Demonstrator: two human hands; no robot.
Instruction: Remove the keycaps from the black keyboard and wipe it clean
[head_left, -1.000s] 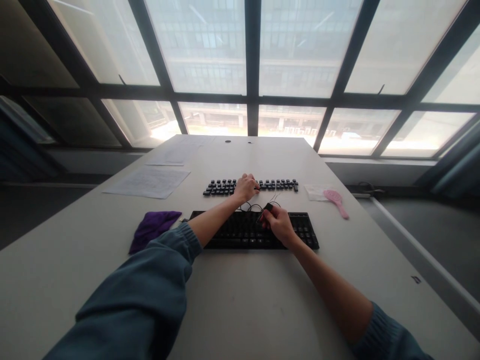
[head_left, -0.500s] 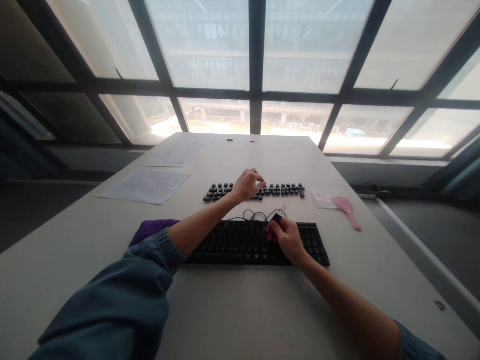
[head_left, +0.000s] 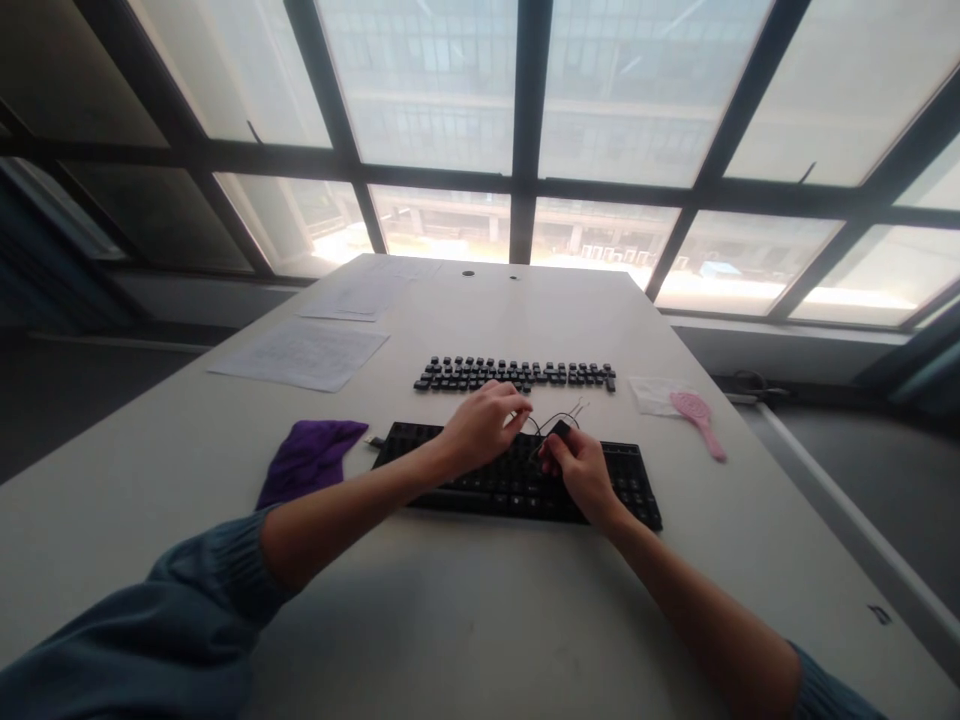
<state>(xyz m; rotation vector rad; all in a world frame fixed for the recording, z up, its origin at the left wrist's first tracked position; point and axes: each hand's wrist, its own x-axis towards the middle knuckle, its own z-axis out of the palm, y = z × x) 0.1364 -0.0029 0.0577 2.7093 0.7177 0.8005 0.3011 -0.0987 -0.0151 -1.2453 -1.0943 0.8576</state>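
Observation:
A black keyboard (head_left: 480,490) lies crosswise in front of me, with many keys still seated on it. Above its middle hovers my left hand (head_left: 487,425), thumb and index finger brought together; whether anything tiny is between them is hidden. My right hand (head_left: 581,470) is over the keyboard's right part, closed on a small black-handled tool that looks like a keycap puller (head_left: 560,430). Thin metal prongs show just beyond it. Behind the keyboard, loose black keycaps (head_left: 480,378) stand in several rows. A dark cable (head_left: 564,416) curls between the keyboard and these rows.
A purple cloth (head_left: 307,460) sits left of the keyboard, near a USB plug (head_left: 374,441). Printed sheets (head_left: 300,355) lie farther left. At the right are a pink hairbrush (head_left: 697,418) and a clear plastic bag (head_left: 651,395). Large windows stand past the white table's (head_left: 555,310) far edge.
My left hand has drawn back from the keycap rows to above the keyboard, uncovering the rows and the purple cloth. My right hand keeps its grip in nearly the same place. The view shifted slightly.

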